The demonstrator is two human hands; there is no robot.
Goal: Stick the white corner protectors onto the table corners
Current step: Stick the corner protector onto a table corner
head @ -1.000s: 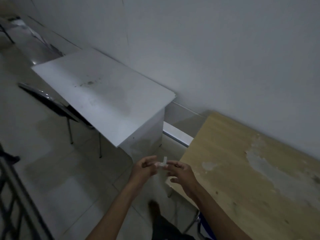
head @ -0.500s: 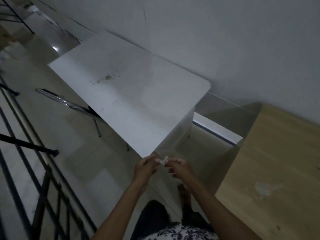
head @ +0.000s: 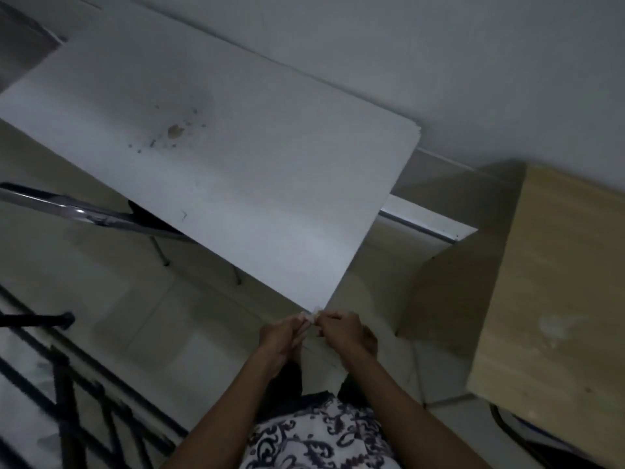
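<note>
— Where's the corner protector point(head: 311, 316)?
— At the near corner of the white table point(head: 236, 170), pinched between both hands.
— Both gripping it?
— Yes, left hand point(head: 282, 335) and right hand point(head: 341, 331) meet on it, fingers curled. A wooden table point(head: 558, 299) stands to the right.

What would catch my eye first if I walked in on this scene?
Probably the big white table, slanting across the middle with a brownish stain on its top. At its nearest corner, the left hand and right hand pinch a small white corner protector. A wooden table stands to the right.
</note>
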